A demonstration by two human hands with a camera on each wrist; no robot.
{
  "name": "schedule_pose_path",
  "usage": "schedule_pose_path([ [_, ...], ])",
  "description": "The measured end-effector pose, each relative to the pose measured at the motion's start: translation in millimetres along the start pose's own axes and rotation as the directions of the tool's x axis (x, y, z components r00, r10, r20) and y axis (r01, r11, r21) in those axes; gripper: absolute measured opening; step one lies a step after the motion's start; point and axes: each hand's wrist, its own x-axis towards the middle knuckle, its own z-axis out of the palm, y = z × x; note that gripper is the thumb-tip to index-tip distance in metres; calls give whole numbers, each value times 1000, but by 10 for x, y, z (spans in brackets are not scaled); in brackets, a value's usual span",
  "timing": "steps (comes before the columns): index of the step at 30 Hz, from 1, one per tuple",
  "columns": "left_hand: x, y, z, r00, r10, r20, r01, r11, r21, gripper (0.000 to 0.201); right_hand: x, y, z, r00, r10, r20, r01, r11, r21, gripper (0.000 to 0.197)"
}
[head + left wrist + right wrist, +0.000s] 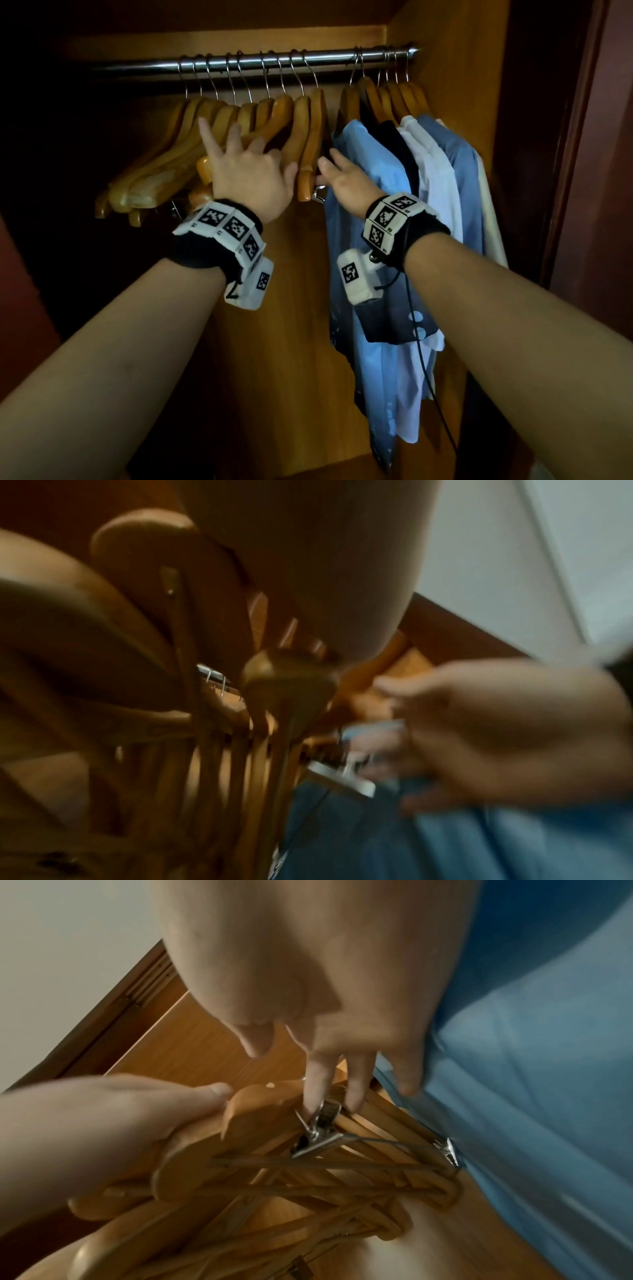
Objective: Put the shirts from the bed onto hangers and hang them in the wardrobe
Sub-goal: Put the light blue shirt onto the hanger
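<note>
**A:** What hangs at the left end of the wardrobe rail (239, 63)?

**B:** A crowded bunch of empty wooden hangers (191, 150). The left hand (250, 178) is spread against them, fingers straight, the thumb touching the end of the rightmost empty hanger (310, 144).

**A:** And the right hand?

**B:** The right hand (346, 185) reaches in just beside that hanger; in the right wrist view its fingertips (315, 1093) pinch a metal clip (316, 1139) on a hanger's bar.

**A:** Where are the shirts?

**B:** At the rail's right end, already hung: a light blue shirt (373, 192) touching the right hand, then dark, white, blue and cream ones.
</note>
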Motion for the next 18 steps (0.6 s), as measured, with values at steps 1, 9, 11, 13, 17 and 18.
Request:
schedule_pose_path([
  [1,-21,0,30,1000,19,-1,-19,999,42,58,14,5,10,1000,7,-9,-7,1000,7,62],
  [9,-28,-75,139,997,82,-14,-82,997,-13,50,64,-86,65,998,17,-53,-16,1000,11,80],
  [11,-47,-103,144,996,88,-22,-88,996,-15,48,70,-116,101,996,5,-93,-6,1000,-15,91],
  [13,-58,-124,139,995,93,-20,-94,995,-26,46,87,-124,128,987,0,-161,-9,999,-51,92],
  [17,-46,-129,178,995,99,-32,-101,993,-59,46,99,-98,116,968,-6,-251,-23,993,-112,49],
  [18,-43,-124,189,994,99,-42,-102,992,-67,46,92,-97,128,964,-11,-264,-26,991,-135,41],
])
